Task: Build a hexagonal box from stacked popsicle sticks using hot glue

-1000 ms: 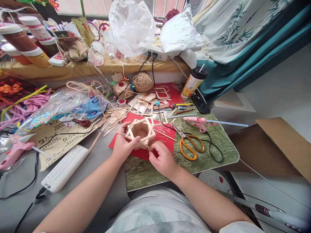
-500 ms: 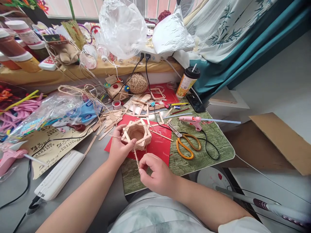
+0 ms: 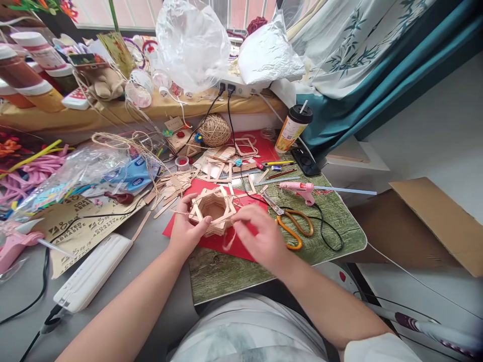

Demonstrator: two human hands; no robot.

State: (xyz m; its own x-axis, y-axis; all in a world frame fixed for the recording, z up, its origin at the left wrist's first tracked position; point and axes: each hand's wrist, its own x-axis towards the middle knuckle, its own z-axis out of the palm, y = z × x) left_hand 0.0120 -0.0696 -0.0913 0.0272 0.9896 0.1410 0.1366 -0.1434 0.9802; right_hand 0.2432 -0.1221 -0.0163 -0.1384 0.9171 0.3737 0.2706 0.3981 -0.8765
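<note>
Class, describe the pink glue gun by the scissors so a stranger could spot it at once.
Find the green wood-patterned board. Just beyond the orange-handled scissors on it lies the pink glue gun. Unlike the other glue gun, far left, this one lies on the green.

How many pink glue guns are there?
2. One glue gun on the green mat, beside the scissors; another glue gun at the far left, beside the abrasive paper. More may be hidden.

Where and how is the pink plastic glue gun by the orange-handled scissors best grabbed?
Probably grip the glue gun by its handle, from the person's side: the handle points there, the nozzle left, and a pale glue stick juts right.
</note>
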